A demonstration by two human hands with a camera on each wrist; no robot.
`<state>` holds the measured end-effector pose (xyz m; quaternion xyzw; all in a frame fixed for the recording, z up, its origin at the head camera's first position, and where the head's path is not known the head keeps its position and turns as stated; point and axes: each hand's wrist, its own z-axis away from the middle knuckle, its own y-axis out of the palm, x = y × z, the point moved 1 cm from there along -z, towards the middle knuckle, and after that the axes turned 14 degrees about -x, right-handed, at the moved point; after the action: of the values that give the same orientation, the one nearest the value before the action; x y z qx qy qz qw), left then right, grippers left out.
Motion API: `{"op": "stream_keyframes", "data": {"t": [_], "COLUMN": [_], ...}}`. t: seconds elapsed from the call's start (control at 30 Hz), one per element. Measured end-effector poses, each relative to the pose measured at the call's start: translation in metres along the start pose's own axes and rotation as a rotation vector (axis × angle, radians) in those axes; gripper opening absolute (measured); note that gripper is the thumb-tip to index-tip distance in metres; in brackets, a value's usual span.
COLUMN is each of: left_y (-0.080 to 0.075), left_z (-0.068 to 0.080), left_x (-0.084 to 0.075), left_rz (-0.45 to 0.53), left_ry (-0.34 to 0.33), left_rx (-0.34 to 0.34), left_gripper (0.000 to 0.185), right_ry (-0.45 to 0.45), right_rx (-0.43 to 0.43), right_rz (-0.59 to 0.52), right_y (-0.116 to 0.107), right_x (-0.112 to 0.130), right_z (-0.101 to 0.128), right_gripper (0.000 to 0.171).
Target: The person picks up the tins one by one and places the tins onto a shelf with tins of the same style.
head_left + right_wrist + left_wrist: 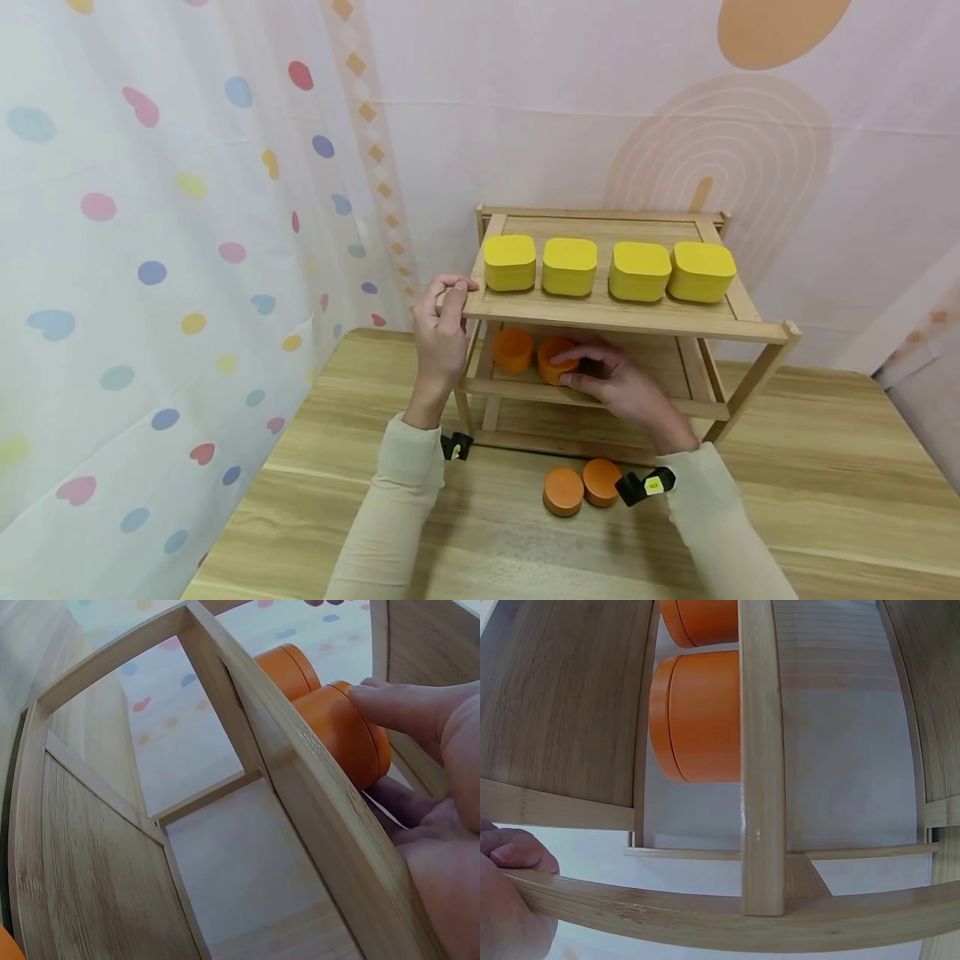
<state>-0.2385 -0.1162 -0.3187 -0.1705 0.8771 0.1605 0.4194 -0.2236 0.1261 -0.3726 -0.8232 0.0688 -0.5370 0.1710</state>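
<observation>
**Pinching orange tin (336,733), middle shelf (652,358)**

Right hand (628,388) pinches it between thumb and fingers, second tin (512,350) just beside. Left hand (442,329) grips rack (600,313) at top corner. Four yellow boxes (570,268) on top, two more tins (563,490) on table (825,467).

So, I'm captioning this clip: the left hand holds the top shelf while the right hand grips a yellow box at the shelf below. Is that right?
Not quite: the head view shows the right hand gripping an orange tub, not a yellow box. The rest stands: the left hand holds the top shelf, and the right hand is at the shelf below.
</observation>
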Motion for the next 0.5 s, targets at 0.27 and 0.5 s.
{"op": "stream_keyframes", "data": {"t": [0.27, 0.5], "left_y": [0.001, 0.003], "left_z": [-0.001, 0.000], "left_x": [0.000, 0.002], "left_rz": [0.023, 0.022], "left_ry": [0.008, 0.002], "left_rx": [-0.003, 0.011], "left_gripper": [0.030, 0.030], "right_ry": [0.018, 0.060], "right_rx": [-0.052, -0.120], "right_rz": [-0.046, -0.110], "right_y": [0.000, -0.006], "right_x": [0.000, 0.002], "right_z": [0.002, 0.014], "right_gripper": [0.024, 0.029]}}
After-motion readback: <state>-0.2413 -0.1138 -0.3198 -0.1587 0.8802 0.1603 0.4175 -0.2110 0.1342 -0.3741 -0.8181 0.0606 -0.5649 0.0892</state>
